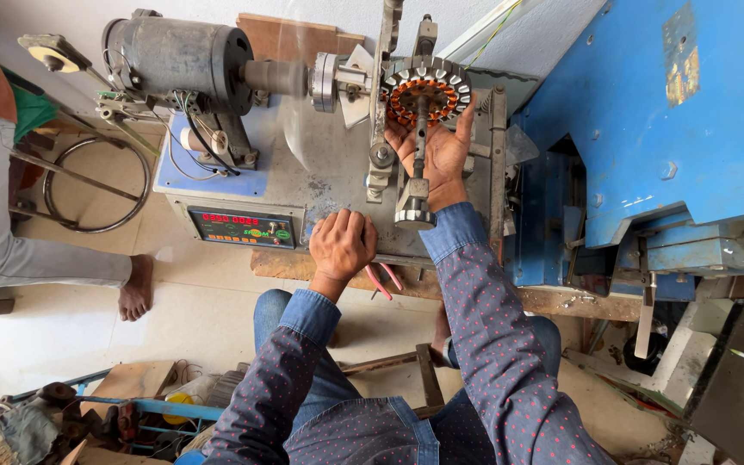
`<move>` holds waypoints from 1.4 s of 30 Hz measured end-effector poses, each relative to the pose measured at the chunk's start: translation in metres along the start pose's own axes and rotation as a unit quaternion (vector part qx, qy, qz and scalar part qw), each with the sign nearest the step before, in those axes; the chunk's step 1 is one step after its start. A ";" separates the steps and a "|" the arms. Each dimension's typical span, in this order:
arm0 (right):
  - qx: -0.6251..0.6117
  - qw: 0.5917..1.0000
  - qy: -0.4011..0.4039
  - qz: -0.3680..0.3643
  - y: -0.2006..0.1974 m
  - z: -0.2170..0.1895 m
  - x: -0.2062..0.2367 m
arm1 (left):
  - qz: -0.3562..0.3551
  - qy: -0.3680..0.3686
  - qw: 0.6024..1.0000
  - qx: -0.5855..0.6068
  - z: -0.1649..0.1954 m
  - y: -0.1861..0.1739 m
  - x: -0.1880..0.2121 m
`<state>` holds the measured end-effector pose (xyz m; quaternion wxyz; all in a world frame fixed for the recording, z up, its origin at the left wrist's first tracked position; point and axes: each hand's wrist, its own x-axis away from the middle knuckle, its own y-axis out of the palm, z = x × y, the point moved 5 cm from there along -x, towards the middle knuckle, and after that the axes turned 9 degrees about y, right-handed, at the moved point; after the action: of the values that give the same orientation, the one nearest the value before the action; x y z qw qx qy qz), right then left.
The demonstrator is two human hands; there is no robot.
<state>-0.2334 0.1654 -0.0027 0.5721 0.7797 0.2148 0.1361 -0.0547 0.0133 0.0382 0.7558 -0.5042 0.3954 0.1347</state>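
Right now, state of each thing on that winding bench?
Stator core: mounted on the machine's spindle, copper windings showing.
Right hand: open, palm against the stator core.
Left hand: closed in a fist on the bench's front edge.
Counter display: lit, red digits.
Motor: coupled to the shaft; spinning or not, cannot tell.
Pliers: lying at the bench edge, red handles.

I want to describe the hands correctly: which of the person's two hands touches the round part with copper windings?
The right hand, open with fingers spread under the wound stator on the spindle. The left hand is a closed fist at the machine's front edge.
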 end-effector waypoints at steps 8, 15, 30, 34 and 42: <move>0.003 1.000 0.006 -0.004 0.003 0.000 0.001 | -0.003 -0.002 1.000 -0.003 0.000 0.000 0.000; -0.005 1.000 0.007 0.008 0.000 0.001 0.000 | -0.003 -0.004 1.000 0.000 0.000 0.001 0.000; -0.020 1.000 0.010 -0.005 0.013 0.001 0.003 | 0.004 -0.001 1.000 -0.006 0.002 -0.001 -0.003; -0.026 1.000 0.009 0.005 0.013 0.001 0.001 | 0.004 -0.001 1.000 -0.004 0.002 0.000 -0.003; -0.010 1.000 0.003 0.012 0.015 0.002 0.002 | 0.000 -0.002 1.000 0.000 0.002 0.001 -0.002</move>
<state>-0.2283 0.1607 0.0104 0.5772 0.7763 0.2059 0.1479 -0.0558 0.0160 0.0394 0.7565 -0.5044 0.3934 0.1358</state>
